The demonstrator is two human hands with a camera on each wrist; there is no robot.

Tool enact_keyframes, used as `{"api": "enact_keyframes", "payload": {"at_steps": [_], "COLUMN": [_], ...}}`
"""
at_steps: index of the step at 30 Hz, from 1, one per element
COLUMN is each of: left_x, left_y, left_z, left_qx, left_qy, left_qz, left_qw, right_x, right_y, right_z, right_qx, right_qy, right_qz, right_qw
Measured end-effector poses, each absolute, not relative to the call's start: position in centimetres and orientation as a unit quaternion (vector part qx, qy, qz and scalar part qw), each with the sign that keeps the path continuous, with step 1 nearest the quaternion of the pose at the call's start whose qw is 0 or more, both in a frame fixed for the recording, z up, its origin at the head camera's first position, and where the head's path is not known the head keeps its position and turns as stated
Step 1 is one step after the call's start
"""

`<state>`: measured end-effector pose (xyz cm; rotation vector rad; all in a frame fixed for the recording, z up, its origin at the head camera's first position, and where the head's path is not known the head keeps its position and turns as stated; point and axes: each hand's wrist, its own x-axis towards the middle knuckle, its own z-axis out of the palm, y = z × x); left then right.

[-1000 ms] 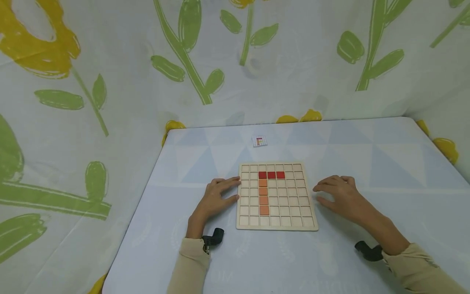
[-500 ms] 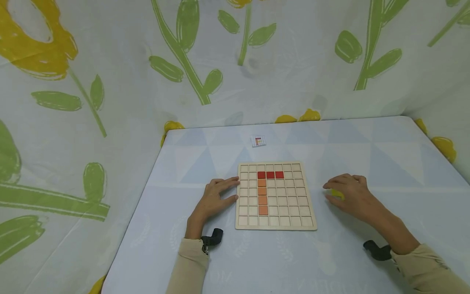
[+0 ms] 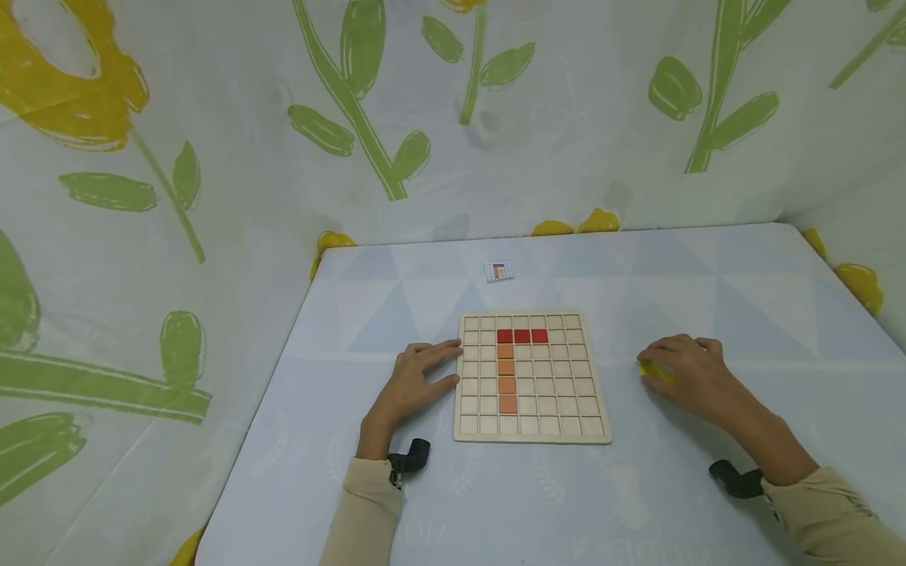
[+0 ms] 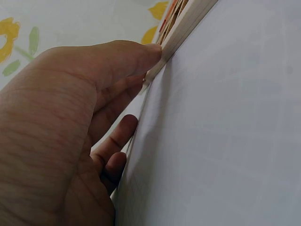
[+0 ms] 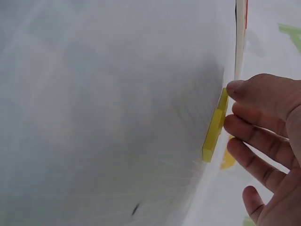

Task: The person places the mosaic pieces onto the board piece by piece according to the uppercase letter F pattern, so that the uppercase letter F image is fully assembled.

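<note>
A square wooden grid board (image 3: 532,434) lies on the table. Across its upper part runs a row of three red squares (image 3: 522,336), with a column of several orange squares (image 3: 506,385) below the leftmost. My left hand (image 3: 412,383) touches the board's left edge with thumb and fingertips, its fingers extended. Right of the board, with a gap between, my right hand (image 3: 685,373) pinches a yellow block (image 3: 657,371) close over the table. In the right wrist view the yellow block (image 5: 215,132) looks stepped, thumb at its far end and fingers along its side.
Behind the board lies a small card (image 3: 499,271) with a printed grid pattern. The pale table (image 3: 708,314) has blue triangle prints. Fabric with flowers (image 3: 212,94) hangs around its back and left. Black wrist cameras (image 3: 410,456) are strapped to both wrists.
My right hand has moved right, away from the board. The yellow block, hidden a second ago, shows between its fingers, which have drawn in. My left hand stays at the board's edge.
</note>
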<state>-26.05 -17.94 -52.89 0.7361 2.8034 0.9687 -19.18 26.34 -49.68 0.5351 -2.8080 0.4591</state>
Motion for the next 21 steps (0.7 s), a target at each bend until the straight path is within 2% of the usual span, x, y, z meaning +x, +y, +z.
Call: {"api": "enact_keyframes", "payload": {"at_steps": [4,21], "left_x": [-26.0,-26.04], "left_y": [-18.02,-17.85], "left_z": [-52.82,-52.87], "left_qx": [0.241,0.234], "left_qy": [0.916,0.916], "left_qz": [0.318,0.322], "left_qw": [0.04,0.044], "right_x": [-19.2,-19.32], "right_y": [26.45,26.08], "right_z": [-49.63,-49.37], "right_qx": [0.181,0.195], "right_qy": [-0.964,-0.955], "right_qz": [0.157,0.168], "right_qw": [0.115,0.147]}}
